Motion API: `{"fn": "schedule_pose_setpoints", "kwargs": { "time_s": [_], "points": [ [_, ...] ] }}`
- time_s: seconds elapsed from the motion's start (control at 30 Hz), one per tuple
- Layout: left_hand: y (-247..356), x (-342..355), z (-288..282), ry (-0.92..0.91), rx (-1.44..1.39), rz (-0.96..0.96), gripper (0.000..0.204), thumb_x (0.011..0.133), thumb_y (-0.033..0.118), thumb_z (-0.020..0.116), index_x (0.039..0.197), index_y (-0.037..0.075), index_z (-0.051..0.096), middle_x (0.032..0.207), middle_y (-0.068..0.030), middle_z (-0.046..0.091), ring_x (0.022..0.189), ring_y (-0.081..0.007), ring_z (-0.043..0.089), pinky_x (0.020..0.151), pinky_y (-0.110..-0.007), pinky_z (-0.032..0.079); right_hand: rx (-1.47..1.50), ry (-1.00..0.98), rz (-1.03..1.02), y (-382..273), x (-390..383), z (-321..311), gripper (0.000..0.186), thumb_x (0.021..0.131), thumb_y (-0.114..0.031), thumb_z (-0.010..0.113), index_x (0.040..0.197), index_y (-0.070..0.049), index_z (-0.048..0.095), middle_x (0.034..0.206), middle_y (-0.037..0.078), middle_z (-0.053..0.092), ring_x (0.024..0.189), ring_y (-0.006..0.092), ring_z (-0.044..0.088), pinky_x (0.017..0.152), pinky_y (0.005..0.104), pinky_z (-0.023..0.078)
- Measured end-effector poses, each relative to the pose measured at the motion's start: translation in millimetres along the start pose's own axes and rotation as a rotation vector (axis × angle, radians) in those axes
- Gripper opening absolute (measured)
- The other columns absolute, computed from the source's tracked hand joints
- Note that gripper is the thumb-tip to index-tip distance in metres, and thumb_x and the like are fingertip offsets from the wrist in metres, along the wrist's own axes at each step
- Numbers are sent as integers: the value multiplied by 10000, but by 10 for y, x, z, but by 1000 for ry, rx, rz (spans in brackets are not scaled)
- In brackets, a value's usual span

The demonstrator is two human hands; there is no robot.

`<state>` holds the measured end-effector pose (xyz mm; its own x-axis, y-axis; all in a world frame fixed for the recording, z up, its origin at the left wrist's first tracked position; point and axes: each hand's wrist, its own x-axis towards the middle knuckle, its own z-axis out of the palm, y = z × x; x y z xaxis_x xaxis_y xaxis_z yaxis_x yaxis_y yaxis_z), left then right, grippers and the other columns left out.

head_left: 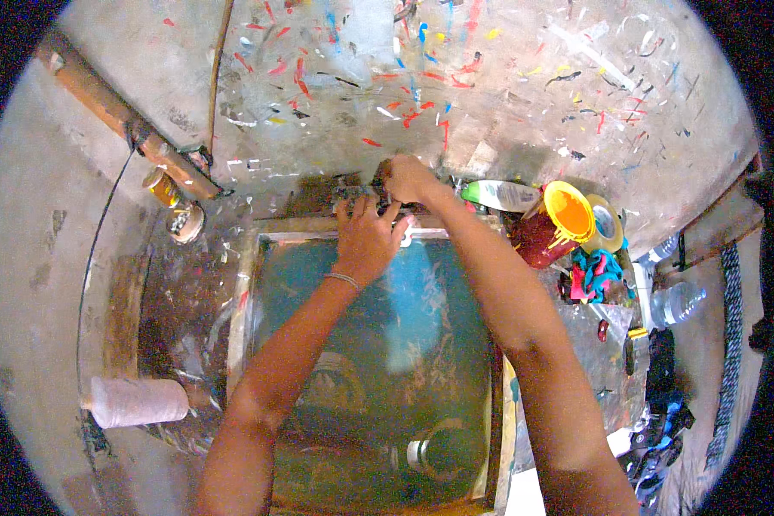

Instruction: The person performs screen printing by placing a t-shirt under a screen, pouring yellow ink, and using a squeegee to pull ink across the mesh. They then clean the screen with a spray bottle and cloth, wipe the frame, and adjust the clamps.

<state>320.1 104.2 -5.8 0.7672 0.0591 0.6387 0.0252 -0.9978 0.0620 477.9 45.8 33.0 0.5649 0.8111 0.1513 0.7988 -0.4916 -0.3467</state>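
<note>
A wooden-framed printing screen [370, 318] with greenish-blue mesh lies in front of me. My left hand [365, 234], wearing a thin bracelet, reaches over its far edge. Its fingers are spread and rest at a dark, paint-stained metal piece [346, 199], perhaps a clamp. Just to the right, my right hand [413, 182] is closed, knuckles up, at the same far edge. Whatever its fingers grip is mostly hidden; only something dark shows beside them. A small white patch [407, 234] sits on the frame's far bar below the hands.
Right of the frame stand a dark red tub with yellow paint [569, 215], a tape roll [608, 225], coloured rags [595, 275] and a plastic bottle [679, 304]. A green-and-white bottle [500, 196] lies behind. At left are a thread cone [139, 402] and a wooden beam [129, 120].
</note>
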Motion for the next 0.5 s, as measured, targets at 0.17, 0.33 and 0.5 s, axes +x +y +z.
{"fn": "schedule_pose_setpoints", "kwargs": {
  "time_s": [0.17, 0.33, 0.5],
  "points": [
    [20, 13, 11, -108, -62, -40, 394, 914, 418, 614, 1155, 117, 695, 955, -122, 686, 1001, -290, 616, 989, -561, 320, 293, -122, 95, 207, -48, -5, 220, 757, -192, 603, 818, -42, 751, 817, 216, 713, 743, 377, 705, 721, 457, 566],
    [13, 11, 70, -66, -103, -30, 386, 930, 403, 592, 1172, 116, 684, 955, -107, 686, 1002, -263, 618, 979, -562, 312, 329, -73, 108, 240, -77, 64, 218, 748, -216, 621, 794, -49, 752, 779, 206, 709, 714, 369, 700, 711, 436, 567],
    [-6, 55, 122, -67, -134, -23, 359, 944, 406, 557, 1130, 136, 704, 965, -101, 675, 997, -280, 611, 943, -625, 303, 227, 2, 14, 230, -36, 80, 209, 744, -217, 631, 773, -48, 751, 792, 220, 707, 748, 389, 701, 737, 468, 565]
  ]
}}
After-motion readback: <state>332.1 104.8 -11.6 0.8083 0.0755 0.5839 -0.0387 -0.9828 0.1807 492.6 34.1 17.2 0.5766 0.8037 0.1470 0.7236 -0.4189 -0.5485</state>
